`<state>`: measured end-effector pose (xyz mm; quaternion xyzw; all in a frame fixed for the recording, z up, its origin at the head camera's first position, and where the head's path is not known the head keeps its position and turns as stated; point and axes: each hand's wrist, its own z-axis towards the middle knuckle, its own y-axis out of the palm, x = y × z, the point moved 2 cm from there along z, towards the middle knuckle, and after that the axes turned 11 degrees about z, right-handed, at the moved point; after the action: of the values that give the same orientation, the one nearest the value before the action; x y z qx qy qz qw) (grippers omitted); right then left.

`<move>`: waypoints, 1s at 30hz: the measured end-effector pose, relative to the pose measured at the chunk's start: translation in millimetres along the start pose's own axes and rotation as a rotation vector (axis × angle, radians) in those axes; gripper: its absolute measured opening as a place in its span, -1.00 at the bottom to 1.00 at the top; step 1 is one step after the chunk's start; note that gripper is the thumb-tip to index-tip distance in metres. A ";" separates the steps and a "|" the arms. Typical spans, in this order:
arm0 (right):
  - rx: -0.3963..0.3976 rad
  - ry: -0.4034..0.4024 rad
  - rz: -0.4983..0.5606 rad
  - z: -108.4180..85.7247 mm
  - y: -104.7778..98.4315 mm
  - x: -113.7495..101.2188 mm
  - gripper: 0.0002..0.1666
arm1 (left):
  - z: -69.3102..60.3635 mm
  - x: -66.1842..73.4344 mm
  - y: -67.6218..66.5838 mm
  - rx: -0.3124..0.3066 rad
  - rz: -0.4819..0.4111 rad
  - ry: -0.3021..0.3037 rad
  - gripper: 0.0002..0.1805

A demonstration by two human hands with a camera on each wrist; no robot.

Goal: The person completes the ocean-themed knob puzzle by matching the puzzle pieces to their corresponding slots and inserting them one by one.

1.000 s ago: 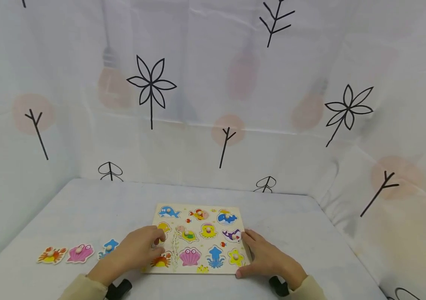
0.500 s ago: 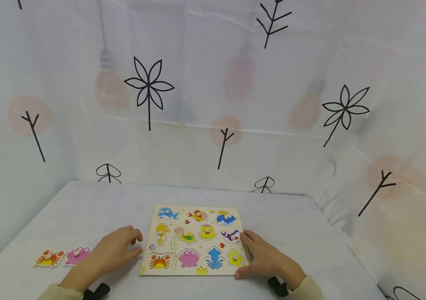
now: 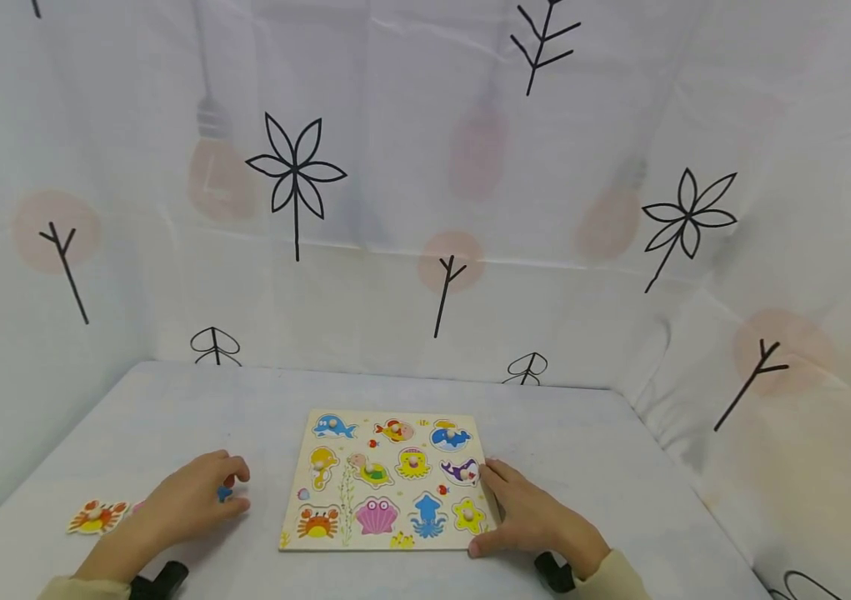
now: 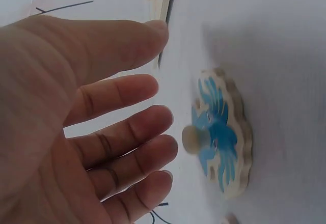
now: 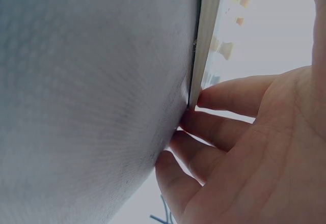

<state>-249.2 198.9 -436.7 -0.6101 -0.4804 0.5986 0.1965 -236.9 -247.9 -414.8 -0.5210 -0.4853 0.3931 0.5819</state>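
Observation:
My left hand (image 3: 185, 498) hovers left of the board, thumb and fingers apart. Close before its fingertips lies a blue squid puzzle piece (image 4: 229, 137) with a wooden knob; in the left wrist view a gap separates them. The head view shows only a bit of that piece (image 3: 224, 493) between thumb and fingers. My right hand (image 3: 538, 515) rests at the right side of the wooden puzzle board (image 3: 449, 543), thumb by the near corner. Its extended, slightly bent fingers touch the board's edge (image 5: 205, 40) and the table in the right wrist view.
A crab piece (image 3: 97, 517) lies left of my left hand. Beside it, a pink shell piece is mostly hidden by the hand. Knobbed sea-animal pieces, such as a yellow octopus (image 3: 413, 471), sit in the board. The white-covered table (image 3: 365, 385) meets a patterned cloth behind.
My left hand has moved left, away from the board's left side, to the blue squid piece, and now covers most of the pink shell piece. The right hand has stayed at the board.

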 end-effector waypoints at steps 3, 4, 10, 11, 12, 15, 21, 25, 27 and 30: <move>0.000 0.006 -0.007 0.2 0.3 -0.4 0.46 | -1.3 -6.3 -2.2 -0.023 -0.015 -0.008 -0.65; 0.000 0.007 -0.008 0.1 0.3 -0.5 0.47 | -1.8 -8.2 -3.3 -0.030 -0.022 -0.008 -0.65; 0.000 0.014 -0.002 0.0 -0.5 -0.9 0.46 | -3.7 -17.3 -9.1 -0.071 -0.084 -0.013 -0.63; 0.001 0.015 0.000 0.2 -0.4 -0.9 0.46 | -3.7 -18.4 -9.6 -0.077 -0.098 -0.017 -0.64; 0.001 0.015 0.002 0.3 -0.3 -0.8 0.47 | -3.9 -19.5 -9.8 -0.082 -0.113 -0.013 -0.64; -0.001 0.016 0.002 1.1 0.5 -0.2 0.47 | -4.2 -22.7 -8.7 -0.099 -0.158 -0.002 -0.69; 0.003 0.015 -0.004 1.2 0.3 0.8 0.47 | -3.5 -28.4 -3.3 -0.106 -0.190 0.023 -0.75; 0.007 0.009 -0.001 0.8 0.3 0.3 0.46 | -2.1 -29.9 0.0 -0.110 -0.183 0.022 -0.79; 0.007 0.008 0.002 0.6 0.4 -0.2 0.46 | -1.8 -29.8 0.7 -0.112 -0.176 0.023 -0.80; 0.008 0.011 0.006 0.0 0.1 -0.7 0.46 | -1.7 -29.1 0.9 -0.112 -0.164 0.031 -0.82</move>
<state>-249.1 198.3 -436.4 -0.6142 -0.4750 0.5977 0.1998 -241.5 -276.1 -420.2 -0.5172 -0.5384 0.3084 0.5896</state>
